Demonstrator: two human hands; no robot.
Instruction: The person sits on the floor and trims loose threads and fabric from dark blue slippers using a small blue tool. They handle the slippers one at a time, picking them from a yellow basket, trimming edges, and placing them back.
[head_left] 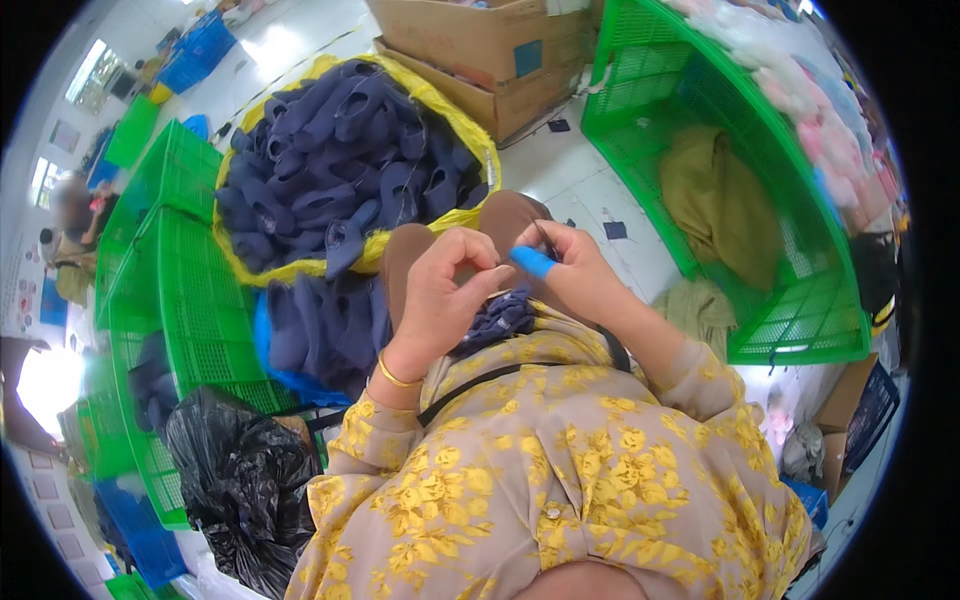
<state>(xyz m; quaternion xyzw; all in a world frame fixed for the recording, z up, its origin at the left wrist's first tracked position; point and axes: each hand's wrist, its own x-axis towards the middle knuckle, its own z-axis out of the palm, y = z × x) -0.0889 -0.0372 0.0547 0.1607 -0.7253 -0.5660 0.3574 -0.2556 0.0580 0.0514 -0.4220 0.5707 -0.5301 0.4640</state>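
Over my lap, my left hand point(452, 285) is closed in a pinch, thumb against forefinger, and whatever lies between the fingertips is too small to make out. Close beside it, my right hand point(575, 268) is closed round a thin dark tool point(545, 240) that shows only in part. Blue tape point(533, 262) wraps the right thumb. Just below both hands, a bunched navy fabric piece point(505, 316) lies on my lap. In front of my knees, a yellow-edged sack point(490, 165) is heaped with navy slipper-shaped fabric pieces point(340, 150).
More navy pieces point(325, 335) lie in a blue container left of my knees. Green crates point(215, 310) and a black plastic bag point(240, 490) stand at left. On the right, a green crate point(800, 310) holds olive cloth point(720, 200). Cardboard boxes point(470, 40) stand ahead. Another person point(75, 245) is far left.
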